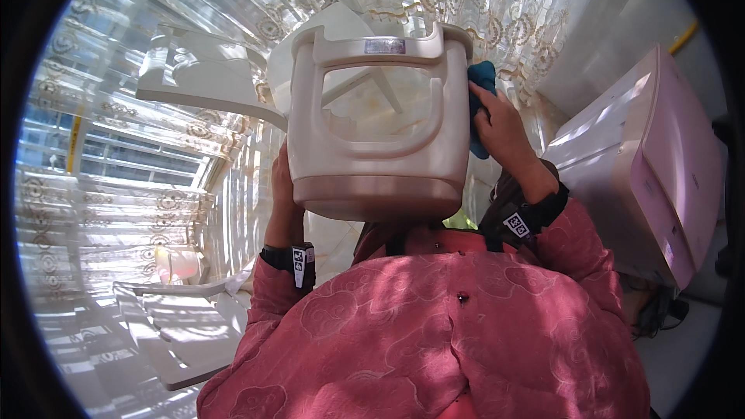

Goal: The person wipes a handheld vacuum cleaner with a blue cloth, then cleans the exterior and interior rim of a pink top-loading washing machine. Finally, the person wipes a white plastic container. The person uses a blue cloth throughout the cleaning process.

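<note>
A white plastic frame (378,162) with a wide rounded opening is before my chest, seen from above. A small label with writing sits on its raised rim, and its lower band looks pinkish in shade. My left hand (281,183) grips the frame's left side, its fingertips hidden behind the plastic. At the right side, my right hand (505,128) presses a folded teal cloth (482,78) against the outer wall. Through the opening, pale floor and part of a white piece behind can be seen.
A white plastic part with a curved edge (204,78) lies beyond the frame to the left. A pale slatted piece (186,326) is at lower left. On the right stands a pink-and-white cabinet-like box (628,169). Patterned sheer curtains (483,6) hang around, with a window (145,154) at left.
</note>
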{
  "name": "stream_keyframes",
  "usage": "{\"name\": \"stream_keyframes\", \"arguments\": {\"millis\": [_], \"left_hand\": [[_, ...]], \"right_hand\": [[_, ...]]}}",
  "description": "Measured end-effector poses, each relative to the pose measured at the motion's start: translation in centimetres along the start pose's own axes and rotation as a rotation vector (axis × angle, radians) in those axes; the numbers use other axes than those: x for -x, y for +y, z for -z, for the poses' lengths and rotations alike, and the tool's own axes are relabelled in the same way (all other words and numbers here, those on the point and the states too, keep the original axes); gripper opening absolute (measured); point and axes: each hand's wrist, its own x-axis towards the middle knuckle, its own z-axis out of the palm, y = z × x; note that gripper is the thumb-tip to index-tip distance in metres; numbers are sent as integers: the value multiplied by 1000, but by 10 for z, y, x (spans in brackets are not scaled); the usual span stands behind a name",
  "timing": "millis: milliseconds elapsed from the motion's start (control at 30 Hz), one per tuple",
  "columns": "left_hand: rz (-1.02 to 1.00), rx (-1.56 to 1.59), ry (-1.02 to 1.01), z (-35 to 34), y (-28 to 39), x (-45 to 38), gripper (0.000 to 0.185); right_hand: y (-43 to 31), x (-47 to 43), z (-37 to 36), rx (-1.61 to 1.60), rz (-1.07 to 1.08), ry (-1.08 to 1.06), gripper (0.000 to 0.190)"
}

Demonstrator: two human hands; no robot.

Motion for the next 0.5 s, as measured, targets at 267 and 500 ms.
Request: {"name": "stream_keyframes", "arguments": {"millis": [267,500], "left_hand": [[161,202,93,-10,-23,16,56],[290,444,125,-24,74,-4,54]], "right_hand": [[-26,-6,87,-472,-55,-323,49],[-43,-31,17,315,218,139,33]]}}
